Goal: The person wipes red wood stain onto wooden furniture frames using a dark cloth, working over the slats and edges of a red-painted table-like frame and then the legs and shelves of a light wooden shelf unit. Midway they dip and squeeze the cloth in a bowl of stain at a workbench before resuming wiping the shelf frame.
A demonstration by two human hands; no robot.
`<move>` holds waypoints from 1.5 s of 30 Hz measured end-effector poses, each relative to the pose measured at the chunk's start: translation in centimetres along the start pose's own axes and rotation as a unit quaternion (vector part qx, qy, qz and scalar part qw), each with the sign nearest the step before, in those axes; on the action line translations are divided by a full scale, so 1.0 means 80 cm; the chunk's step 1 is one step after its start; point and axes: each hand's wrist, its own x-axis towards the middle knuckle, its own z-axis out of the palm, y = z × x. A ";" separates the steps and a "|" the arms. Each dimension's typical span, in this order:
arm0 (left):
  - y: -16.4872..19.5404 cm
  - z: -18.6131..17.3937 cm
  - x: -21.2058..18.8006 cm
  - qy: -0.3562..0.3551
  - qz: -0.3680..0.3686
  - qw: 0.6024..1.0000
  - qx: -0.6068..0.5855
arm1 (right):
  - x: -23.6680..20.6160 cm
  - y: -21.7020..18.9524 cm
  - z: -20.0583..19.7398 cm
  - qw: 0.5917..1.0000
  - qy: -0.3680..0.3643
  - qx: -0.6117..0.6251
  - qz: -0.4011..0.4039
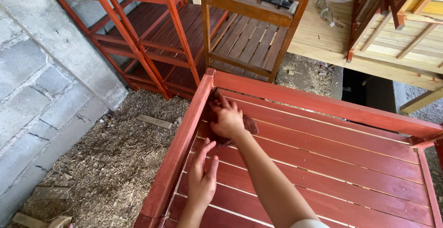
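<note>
One dark rag (247, 125) lies pressed under the right hand's (227, 119) curled fingers; left hand (202, 178) rests open on red slats (323, 159).

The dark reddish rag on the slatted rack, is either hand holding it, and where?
The right hand presses its palm and fingers on top of the dark reddish-brown rag, near the red slatted wooden rack's corner. The left hand rests flat on the slats, holding nothing.

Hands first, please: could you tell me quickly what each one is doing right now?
Left hand: open, flat on the red slats.
Right hand: pressing a dark red cloth.
</note>
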 end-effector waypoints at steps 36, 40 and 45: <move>0.033 -0.051 0.000 0.041 0.093 0.987 -0.124 | -0.075 -0.042 -0.036 0.985 -0.087 -0.089 0.123; 0.039 -0.071 0.003 0.075 0.105 0.986 -0.109 | -0.089 -0.101 0.009 0.983 -0.110 -0.148 0.003; 0.043 -0.068 0.005 0.043 0.105 0.979 -0.172 | -0.113 -0.090 0.021 0.992 -0.062 -0.114 0.005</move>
